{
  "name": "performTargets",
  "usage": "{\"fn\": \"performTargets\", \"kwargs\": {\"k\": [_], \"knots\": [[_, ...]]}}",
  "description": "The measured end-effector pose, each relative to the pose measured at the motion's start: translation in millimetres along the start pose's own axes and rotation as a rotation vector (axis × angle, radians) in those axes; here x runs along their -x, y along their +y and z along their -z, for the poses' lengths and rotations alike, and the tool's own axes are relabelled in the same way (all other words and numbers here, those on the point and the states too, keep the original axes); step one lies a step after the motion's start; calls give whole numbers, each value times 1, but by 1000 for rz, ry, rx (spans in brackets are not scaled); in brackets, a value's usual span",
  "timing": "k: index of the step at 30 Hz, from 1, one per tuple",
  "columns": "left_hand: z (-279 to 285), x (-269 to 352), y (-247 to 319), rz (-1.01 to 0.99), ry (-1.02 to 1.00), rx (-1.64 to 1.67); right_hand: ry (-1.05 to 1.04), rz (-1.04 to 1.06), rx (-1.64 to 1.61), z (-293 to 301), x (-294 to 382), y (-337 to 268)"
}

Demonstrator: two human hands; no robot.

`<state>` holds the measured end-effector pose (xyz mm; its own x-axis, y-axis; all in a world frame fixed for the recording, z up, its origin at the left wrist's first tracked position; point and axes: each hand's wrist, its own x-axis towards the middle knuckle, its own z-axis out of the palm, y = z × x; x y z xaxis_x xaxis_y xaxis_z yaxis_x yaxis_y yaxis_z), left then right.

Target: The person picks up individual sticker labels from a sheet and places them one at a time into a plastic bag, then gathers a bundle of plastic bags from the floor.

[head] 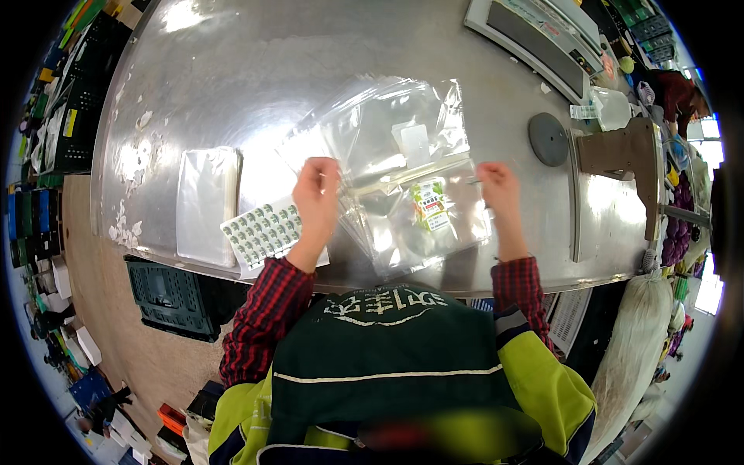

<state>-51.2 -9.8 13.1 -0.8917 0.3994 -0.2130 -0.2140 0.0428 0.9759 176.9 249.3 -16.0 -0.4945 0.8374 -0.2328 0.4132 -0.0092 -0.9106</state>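
My left hand (318, 197) has its fingers curled at the left edge of fanned clear plastic bags (372, 128); whether it pinches film is unclear. On the right, my right hand (501, 189) is beside the top bag's edge, thumb and fingers close together with a small dark thing at the tips. The top bag's folded flap crosses between the hands. A green and white printed label (430, 204) is on the bag below that fold. Under my left wrist lies a sheet of small round green stickers (261, 233). Left of it sits a stack of clear plastic sleeves (206, 203).
On the metal table (232, 75) are a dark round disc (548, 139), a brown stand-like device (619, 151) and a grey-white machine (535, 40). Plastic crates (168, 296) stand below the table's near left edge. Another person (674, 99) is at the far right.
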Motion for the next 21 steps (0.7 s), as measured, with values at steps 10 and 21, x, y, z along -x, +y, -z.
{"fn": "performTargets", "kwargs": {"k": [10, 21], "knots": [[-11, 31, -52, -553, -834, -717, 158, 128, 174, 17, -17, 6], [-15, 43, -21, -604, -517, -599, -171, 334, 286, -54, 7, 4]]}}
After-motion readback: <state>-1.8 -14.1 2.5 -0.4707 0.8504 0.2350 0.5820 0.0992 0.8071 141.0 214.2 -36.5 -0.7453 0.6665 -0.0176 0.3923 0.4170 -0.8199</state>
